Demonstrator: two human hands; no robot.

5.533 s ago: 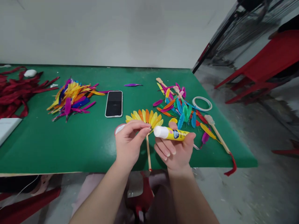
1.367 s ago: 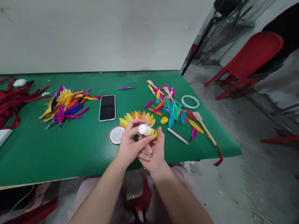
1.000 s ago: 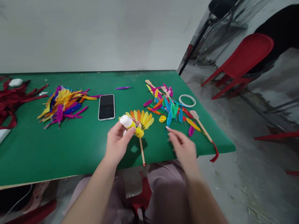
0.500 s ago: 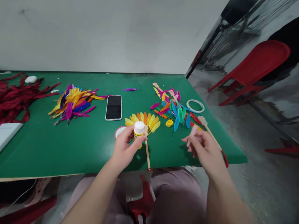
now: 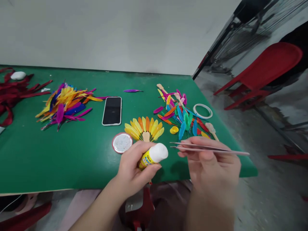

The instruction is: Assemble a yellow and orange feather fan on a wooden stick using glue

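Observation:
My left hand (image 5: 134, 166) is wrapped round a yellow glue bottle (image 5: 146, 159) with a white cap, tilted so the cap points right. Between the thumb and fingers of my right hand (image 5: 211, 163) lies a pair of pink tweezers (image 5: 207, 148), its two tips slightly apart and pointing left toward the cap. Behind the glue bottle, a fan of yellow and orange feathers (image 5: 144, 125) spreads from the head of a wooden stick (image 5: 145, 136) on the table. My left hand hides most of that stick. A round white lid with a red rim (image 5: 122, 143) rests left of it.
Loose coloured feathers (image 5: 185, 120) and wooden sticks lie at the right, near a roll of white tape (image 5: 202, 111). A phone (image 5: 112, 111), a feather pile (image 5: 68, 104) and dark red ribbons (image 5: 14, 93) are leftward on the green table (image 5: 79, 154). A red chair (image 5: 271, 67) stands beyond.
The glue bottle has gone from upright to tilted and moved right and nearer. My right hand has turned, bringing the tweezers level with their tips toward the bottle. The view has shifted slightly.

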